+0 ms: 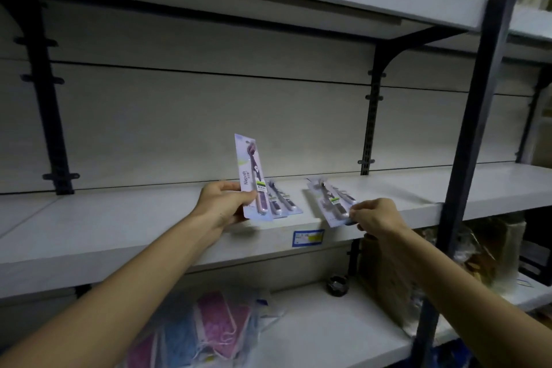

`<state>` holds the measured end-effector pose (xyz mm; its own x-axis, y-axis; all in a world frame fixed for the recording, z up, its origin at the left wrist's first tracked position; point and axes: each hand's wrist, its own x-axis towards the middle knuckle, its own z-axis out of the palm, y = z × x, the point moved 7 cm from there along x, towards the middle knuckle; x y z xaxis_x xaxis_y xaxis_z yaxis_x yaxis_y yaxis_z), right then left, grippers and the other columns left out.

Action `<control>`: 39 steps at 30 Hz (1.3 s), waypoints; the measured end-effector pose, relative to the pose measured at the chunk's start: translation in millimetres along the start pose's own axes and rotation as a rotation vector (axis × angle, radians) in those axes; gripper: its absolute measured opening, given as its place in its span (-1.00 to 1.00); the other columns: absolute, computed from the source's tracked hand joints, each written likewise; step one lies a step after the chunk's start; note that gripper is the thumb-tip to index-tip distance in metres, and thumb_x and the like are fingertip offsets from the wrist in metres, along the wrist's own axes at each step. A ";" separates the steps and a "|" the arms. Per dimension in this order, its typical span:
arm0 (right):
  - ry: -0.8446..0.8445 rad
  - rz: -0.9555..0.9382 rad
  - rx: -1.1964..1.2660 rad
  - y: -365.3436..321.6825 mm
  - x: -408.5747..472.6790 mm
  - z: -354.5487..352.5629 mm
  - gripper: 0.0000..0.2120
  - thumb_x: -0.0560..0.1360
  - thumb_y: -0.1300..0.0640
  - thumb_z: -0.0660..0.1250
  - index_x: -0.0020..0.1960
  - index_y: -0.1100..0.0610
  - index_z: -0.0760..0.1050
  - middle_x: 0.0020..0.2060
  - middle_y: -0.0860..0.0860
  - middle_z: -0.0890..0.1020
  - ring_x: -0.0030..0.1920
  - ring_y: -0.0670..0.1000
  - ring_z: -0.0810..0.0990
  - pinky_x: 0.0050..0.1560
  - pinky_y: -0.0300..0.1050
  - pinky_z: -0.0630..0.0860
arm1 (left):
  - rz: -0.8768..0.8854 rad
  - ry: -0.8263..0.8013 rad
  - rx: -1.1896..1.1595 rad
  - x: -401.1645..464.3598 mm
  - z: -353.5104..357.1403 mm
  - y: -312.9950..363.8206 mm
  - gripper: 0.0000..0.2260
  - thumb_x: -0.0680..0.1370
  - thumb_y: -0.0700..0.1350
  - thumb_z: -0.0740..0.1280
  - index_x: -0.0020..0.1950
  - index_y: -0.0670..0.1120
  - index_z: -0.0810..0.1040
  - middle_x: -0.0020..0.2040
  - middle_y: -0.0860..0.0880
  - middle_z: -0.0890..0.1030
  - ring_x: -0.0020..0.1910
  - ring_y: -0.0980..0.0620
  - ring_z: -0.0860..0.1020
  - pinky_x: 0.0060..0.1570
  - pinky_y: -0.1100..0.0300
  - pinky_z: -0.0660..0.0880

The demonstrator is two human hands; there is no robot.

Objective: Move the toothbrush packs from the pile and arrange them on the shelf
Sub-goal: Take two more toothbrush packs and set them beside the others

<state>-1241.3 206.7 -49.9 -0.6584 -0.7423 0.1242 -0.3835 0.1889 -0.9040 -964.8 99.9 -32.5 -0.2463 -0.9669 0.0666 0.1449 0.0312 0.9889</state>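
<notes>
Left hand (222,203) gripping upright pack (251,176) by lower edge, thumb across front, above shelf (119,224). Right hand (375,216) pinching near end of pile (331,200), flat on shelf, right of centre. Between hands, two flat packs (280,199) just behind upright one. Price tag (308,238) on shelf's near edge. Lower shelf, near left: pink and blue bags (203,326).

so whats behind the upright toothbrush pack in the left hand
Behind the upright pack gripped by the left hand, other toothbrush packs lie flat on the shelf. Their left parts are covered, so their number is unclear.
</notes>
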 end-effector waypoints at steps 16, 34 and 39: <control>0.052 -0.166 -0.485 -9.3 101.1 27.8 -0.83 0.44 0.21 0.30 -0.09 0.21 0.66 -0.15 0.16 0.66 -0.15 0.15 0.59 -0.17 -0.07 0.52 | 0.009 0.040 0.062 72.4 -5.6 -3.1 -0.81 0.45 -0.32 0.43 0.04 -0.31 0.55 -0.04 -0.23 0.65 -0.23 -0.05 0.63 -0.38 0.23 0.60; 0.109 -0.439 -0.833 -27.9 117.3 49.3 -0.77 0.49 0.18 0.22 0.09 0.12 0.57 -0.04 0.14 0.63 0.08 0.18 0.50 -0.14 -0.07 0.47 | -0.064 0.149 0.143 84.9 -27.0 -16.0 -0.81 0.45 -0.32 0.42 0.05 -0.26 0.60 -0.09 -0.21 0.68 -0.22 -0.07 0.65 -0.16 0.11 0.60; 0.086 -0.521 -0.715 -47.4 109.8 67.9 -0.84 0.43 0.20 0.27 -0.07 0.14 0.61 -0.13 0.11 0.66 -0.07 0.16 0.56 -0.17 -0.02 0.57 | -0.072 0.171 0.165 82.1 -39.0 -15.6 -0.81 0.45 -0.31 0.43 0.04 -0.29 0.59 -0.10 -0.22 0.68 -0.18 -0.10 0.65 -0.07 0.05 0.60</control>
<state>-1251.4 72.6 -21.2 -0.3226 -0.8004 0.5052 -0.9418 0.2182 -0.2557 -950.0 10.2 -47.6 -0.0828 -0.9965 -0.0140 -0.0293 -0.0116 0.9995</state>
